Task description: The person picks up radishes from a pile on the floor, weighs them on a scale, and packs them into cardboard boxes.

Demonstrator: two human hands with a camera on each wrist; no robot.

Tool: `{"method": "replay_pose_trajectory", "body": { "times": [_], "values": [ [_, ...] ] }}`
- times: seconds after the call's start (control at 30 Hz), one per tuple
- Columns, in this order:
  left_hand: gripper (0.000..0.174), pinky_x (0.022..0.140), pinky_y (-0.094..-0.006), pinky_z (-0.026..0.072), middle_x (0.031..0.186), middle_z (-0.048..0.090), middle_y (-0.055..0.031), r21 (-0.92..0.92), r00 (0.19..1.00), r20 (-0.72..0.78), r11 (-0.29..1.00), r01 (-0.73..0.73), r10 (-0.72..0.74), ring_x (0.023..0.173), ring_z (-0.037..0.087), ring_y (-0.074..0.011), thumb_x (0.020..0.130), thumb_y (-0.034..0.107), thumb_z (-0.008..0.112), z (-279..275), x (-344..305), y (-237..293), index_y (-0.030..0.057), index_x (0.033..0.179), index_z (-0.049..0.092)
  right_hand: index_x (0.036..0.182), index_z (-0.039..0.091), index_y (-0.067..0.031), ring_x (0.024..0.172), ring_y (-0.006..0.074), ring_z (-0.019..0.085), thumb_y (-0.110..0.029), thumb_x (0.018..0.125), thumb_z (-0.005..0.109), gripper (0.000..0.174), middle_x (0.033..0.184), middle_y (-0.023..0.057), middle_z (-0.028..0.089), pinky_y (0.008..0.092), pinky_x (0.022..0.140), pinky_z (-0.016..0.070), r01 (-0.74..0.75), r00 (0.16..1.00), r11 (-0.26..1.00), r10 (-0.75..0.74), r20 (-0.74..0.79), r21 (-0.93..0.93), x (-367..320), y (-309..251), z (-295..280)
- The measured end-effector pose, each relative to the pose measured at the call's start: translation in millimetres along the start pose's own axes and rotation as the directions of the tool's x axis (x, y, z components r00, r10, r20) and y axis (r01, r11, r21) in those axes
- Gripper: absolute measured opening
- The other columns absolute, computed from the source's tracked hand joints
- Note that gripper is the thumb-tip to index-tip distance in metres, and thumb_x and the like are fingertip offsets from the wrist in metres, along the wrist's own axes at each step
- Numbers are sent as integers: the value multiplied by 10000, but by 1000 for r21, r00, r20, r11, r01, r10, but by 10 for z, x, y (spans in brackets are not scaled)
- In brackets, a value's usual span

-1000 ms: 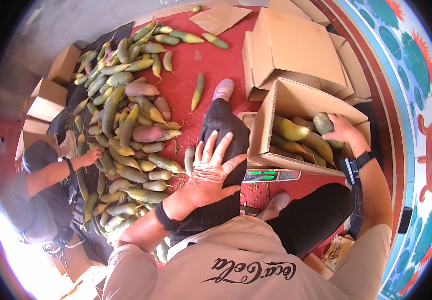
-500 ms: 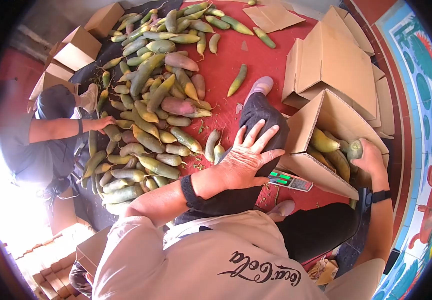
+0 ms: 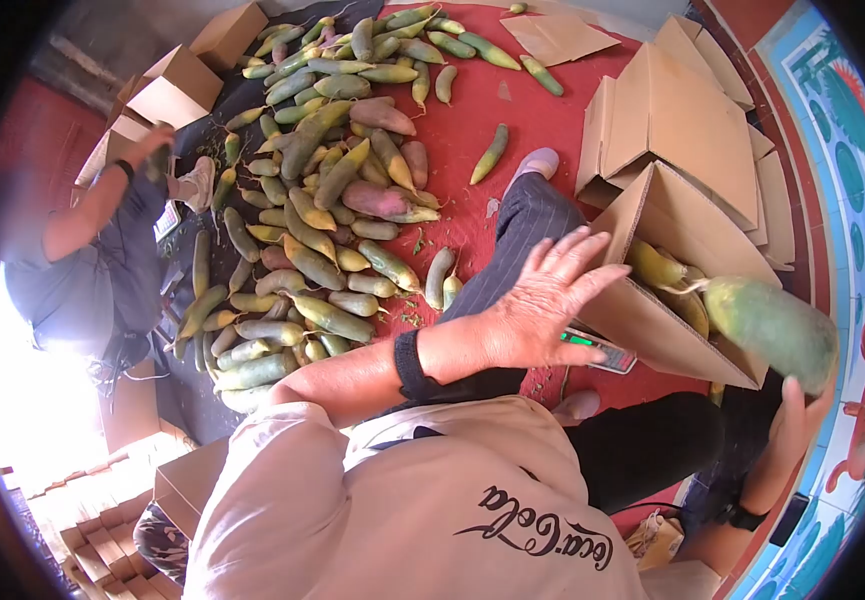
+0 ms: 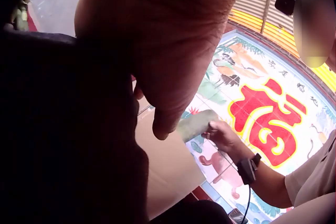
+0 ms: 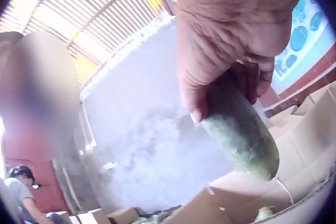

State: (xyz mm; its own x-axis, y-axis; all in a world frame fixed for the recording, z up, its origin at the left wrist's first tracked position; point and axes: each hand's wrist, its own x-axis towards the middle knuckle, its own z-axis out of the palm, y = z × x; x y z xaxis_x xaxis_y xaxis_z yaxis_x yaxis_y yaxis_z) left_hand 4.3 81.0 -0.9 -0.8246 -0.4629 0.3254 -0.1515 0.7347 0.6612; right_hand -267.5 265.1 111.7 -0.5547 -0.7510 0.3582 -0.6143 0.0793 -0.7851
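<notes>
My right hand (image 3: 790, 430) grips one end of a large green radish (image 3: 772, 325) and holds it up over the right side of an open cardboard box (image 3: 697, 345). In the right wrist view, thumb and fingers wrap round the radish (image 5: 241, 134), and its thin root tail points down toward cardboard. Several yellow-green radishes (image 3: 655, 265) lie inside the box. My left hand (image 3: 542, 310) is spread with straight fingers over my bent leg, its fingertips close to the box's near-left wall; nothing is in it. Part of a scale with a lit green display (image 3: 602, 350) shows below that hand.
A big pile of radishes (image 3: 332, 200) covers the floor to the left, on red and black sheeting (image 3: 512, 120). Other cardboard boxes (image 3: 672, 130) stand behind the open one. Another person (image 3: 72, 240) sits beyond the pile. A painted tile wall (image 3: 852, 300) runs along the right.
My right hand has lifted the radish out of the box, to the right. My left hand has left my knee and moved toward the box. The other person's hand has risen from the pile.
</notes>
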Motion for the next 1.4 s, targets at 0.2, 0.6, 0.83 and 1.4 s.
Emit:
{"method": "replay_pose_trajectory", "body": {
  "times": [0.2, 0.6, 0.83, 1.4],
  "values": [
    [863, 965, -411, 323, 1242, 404, -164, -506, 988, 0, 852, -133, 154, 1166, 386, -332, 608, 297, 777, -66, 85, 386, 65, 1295, 309, 1251, 339, 65, 1107, 255, 478, -202, 610, 688, 777, 1188, 205, 471, 362, 951, 358, -68, 936, 937, -59, 348, 343, -424, -662, 759],
    [681, 873, -353, 405, 1072, 541, -203, 120, 798, -281, 805, 581, -533, 996, 531, -295, 632, 248, 756, -1080, -1186, -766, -28, 1177, 454, 1085, 537, -4, 951, 186, 555, -45, 773, 582, 318, 1142, 127, 525, 269, 720, 450, 15, 942, 1000, -20, 335, 18, -505, -213, 584],
    [690, 935, -395, 352, 1164, 503, -161, 397, 684, -438, 557, 729, -583, 1097, 451, -326, 641, 144, 701, -1253, -2275, -1720, 81, 1260, 403, 1020, 555, 3, 884, 139, 553, 26, 779, 538, 242, 1036, 89, 554, 233, 727, 442, -90, 996, 983, 93, 11, -161, -599, 80, 139],
    [265, 812, -321, 426, 978, 593, -160, 87, 916, -107, 915, 395, -386, 915, 566, -280, 854, 180, 523, -618, -543, -737, -11, 1033, 564, 975, 583, -8, 829, 101, 552, -60, 833, 557, 153, 922, 45, 567, 224, 747, 439, -190, 945, 951, 109, -309, -245, -1205, 815, -359]
  ]
}}
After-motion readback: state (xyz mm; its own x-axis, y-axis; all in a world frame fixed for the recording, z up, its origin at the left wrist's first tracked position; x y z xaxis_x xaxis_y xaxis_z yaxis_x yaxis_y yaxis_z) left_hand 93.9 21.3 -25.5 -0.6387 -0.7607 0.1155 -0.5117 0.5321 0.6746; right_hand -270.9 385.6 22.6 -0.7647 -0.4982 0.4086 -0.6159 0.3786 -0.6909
